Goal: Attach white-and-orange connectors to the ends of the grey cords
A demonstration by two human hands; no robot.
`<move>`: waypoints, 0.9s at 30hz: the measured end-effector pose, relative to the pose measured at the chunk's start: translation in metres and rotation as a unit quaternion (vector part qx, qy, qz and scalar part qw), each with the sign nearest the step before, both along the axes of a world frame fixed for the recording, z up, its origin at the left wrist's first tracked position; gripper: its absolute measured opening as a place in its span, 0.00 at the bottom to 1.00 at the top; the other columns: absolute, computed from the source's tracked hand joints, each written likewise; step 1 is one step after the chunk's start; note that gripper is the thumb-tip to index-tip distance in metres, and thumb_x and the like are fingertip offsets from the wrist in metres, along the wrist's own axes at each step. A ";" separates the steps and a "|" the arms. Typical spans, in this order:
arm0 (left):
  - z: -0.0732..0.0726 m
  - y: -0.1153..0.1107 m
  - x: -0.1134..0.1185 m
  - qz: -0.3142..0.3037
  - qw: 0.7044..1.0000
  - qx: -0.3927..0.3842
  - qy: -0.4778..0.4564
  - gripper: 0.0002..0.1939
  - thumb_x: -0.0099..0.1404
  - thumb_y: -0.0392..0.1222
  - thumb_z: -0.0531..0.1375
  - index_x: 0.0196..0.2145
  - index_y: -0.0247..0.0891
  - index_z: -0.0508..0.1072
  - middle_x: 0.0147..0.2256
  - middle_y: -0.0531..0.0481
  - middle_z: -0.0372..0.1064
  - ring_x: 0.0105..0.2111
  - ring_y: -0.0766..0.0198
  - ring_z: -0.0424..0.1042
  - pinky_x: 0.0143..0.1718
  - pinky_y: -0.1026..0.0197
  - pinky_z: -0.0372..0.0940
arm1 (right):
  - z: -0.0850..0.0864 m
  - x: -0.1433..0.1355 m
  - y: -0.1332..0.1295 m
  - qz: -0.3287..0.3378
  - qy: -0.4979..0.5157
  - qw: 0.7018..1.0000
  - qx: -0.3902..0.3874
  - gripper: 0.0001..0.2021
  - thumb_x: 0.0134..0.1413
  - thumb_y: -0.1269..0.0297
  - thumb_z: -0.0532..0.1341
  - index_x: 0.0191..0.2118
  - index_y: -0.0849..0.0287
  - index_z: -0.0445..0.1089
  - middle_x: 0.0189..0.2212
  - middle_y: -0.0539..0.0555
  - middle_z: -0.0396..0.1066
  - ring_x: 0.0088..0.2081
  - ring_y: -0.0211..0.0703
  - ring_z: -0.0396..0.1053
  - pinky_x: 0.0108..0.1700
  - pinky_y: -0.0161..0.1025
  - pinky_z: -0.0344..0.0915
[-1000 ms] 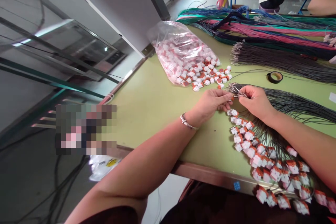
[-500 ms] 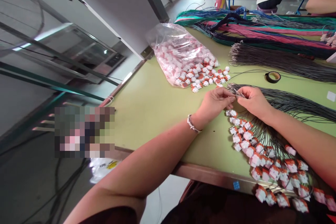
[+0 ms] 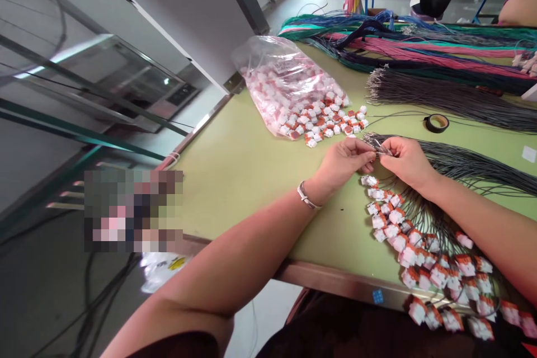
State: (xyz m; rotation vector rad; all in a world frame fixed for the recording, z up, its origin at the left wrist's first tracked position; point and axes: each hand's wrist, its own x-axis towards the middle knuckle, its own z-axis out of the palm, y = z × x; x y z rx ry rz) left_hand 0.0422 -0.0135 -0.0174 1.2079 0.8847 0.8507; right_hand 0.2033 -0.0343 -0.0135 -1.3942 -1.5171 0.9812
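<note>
My left hand [image 3: 349, 159] is closed in a pinch, its fingertips at the metal-tipped ends of dark wires; what lies between them is too small to name. Close beside it, my right hand [image 3: 403, 161] is pinched on thin wire ends. Dark wires [image 3: 474, 162] run off to the right behind my right hand. Below the hands, white and orange connectors [image 3: 396, 216] fixed to wires lie along the table's front edge. Loose white and orange connectors [image 3: 323, 117] spill from a clear plastic bag [image 3: 279, 81] just beyond my left hand.
A roll of black tape [image 3: 436, 123] lies behind my right hand. Farther back are a bundle of dark wires [image 3: 453, 98] and pink, green and blue wires [image 3: 411, 56]. The table's metal edge [image 3: 335, 279] runs near my body. People sit beyond the table.
My hands have barely moved and stay together at the wire ends. More wire tips show between them. In the background, the people have shifted a little.
</note>
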 end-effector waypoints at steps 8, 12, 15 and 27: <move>-0.005 0.001 0.005 0.005 0.999 0.020 0.033 0.05 0.58 0.35 0.64 0.27 0.34 0.70 0.17 0.55 0.67 0.18 0.72 0.67 0.23 0.68 0.64 | 0.003 0.000 0.000 -0.008 -0.057 0.998 0.001 0.03 0.37 0.66 0.57 0.21 0.59 0.64 0.16 0.45 0.58 0.21 0.32 0.52 0.24 0.34 0.49; -0.001 -0.004 0.000 -0.022 0.984 0.118 0.131 0.02 0.57 0.35 0.63 0.27 0.35 0.72 0.22 0.54 0.69 0.20 0.72 0.64 0.23 0.68 0.60 | 0.006 0.001 -0.001 -0.005 0.015 0.999 -0.038 0.03 0.40 0.66 0.59 0.22 0.58 0.65 0.15 0.45 0.61 0.19 0.34 0.57 0.23 0.34 0.53; 0.006 -0.008 -0.009 -0.127 0.951 0.207 0.189 0.01 0.57 0.35 0.62 0.28 0.36 0.75 0.25 0.52 0.71 0.23 0.71 0.64 0.25 0.67 0.59 | 0.006 0.002 0.000 -0.050 0.098 0.993 -0.046 0.06 0.43 0.62 0.62 0.24 0.58 0.67 0.18 0.48 0.67 0.21 0.36 0.64 0.25 0.35 0.61; -0.003 0.042 -0.022 0.107 0.866 0.325 0.364 0.06 0.61 0.38 0.60 0.35 0.37 0.77 0.33 0.46 0.73 0.35 0.60 0.69 0.41 0.58 0.63 | 0.009 -0.001 -0.002 -0.057 0.103 0.991 -0.062 0.08 0.43 0.62 0.63 0.23 0.60 0.67 0.15 0.46 0.64 0.16 0.30 0.54 0.19 0.32 0.49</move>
